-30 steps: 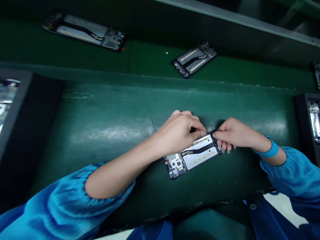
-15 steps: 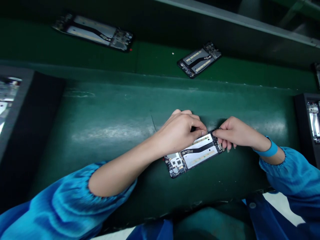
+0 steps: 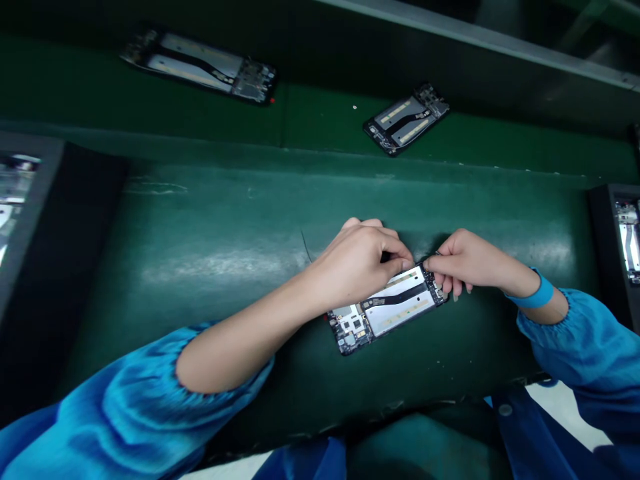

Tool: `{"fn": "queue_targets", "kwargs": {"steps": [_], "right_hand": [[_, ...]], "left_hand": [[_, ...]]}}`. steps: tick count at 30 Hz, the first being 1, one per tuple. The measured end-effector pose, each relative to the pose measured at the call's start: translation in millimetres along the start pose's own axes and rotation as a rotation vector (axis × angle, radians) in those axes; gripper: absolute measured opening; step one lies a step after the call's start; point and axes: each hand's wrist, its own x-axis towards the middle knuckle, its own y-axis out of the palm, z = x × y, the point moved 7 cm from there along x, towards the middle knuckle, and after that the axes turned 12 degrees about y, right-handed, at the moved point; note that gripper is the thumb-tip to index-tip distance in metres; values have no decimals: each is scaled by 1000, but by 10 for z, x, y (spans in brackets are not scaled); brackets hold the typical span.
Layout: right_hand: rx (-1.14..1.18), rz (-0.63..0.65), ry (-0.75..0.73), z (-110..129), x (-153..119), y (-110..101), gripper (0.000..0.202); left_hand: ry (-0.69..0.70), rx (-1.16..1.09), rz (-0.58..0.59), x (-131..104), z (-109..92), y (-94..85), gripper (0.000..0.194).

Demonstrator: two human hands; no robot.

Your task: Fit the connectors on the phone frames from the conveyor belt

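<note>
An opened smartphone point(image 3: 400, 310) lies tilted on the green mat, its inside facing up, with a circuit board at the left end and a black ribbon cable along the middle. My left hand point(image 3: 363, 260) is closed in a pinch at the phone's upper edge. A thin black cable point(image 3: 305, 245) sticks out from behind this hand; the part near the fingertips is hidden. At the phone's right end, my right hand point(image 3: 460, 260) pinches with thumb and forefinger close to the top corner, the other fingers curled below. What lies between those fingertips is too small to make out.
On the far green strip lie two more opened phones point(image 3: 197, 67) point(image 3: 406, 121). A black tray point(image 3: 85, 200) with phone parts stands at the left, and another black tray point(image 3: 604, 227) at the right edge. A metal rail point(image 3: 450, 33) runs along the back.
The two phones on the far strip have shifted a little to the right, along with the strip's seam. My right hand has moved very slightly; my left hand stays at the phone's edge.
</note>
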Motion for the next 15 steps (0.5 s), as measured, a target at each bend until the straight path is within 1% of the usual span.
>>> {"fn": "queue_targets", "kwargs": {"steps": [6,11,15], "right_hand": [[2,4,15,-9,14,-6,30],[0,5,-10,-14,17,0,30],[3,3,-12,-12,20,2,30]], "left_hand": [[-30,29,8,44,-6,17,19],[-68,80,16,121,-23,78,19],[-120,39,-9,79,-23,37,20]]}}
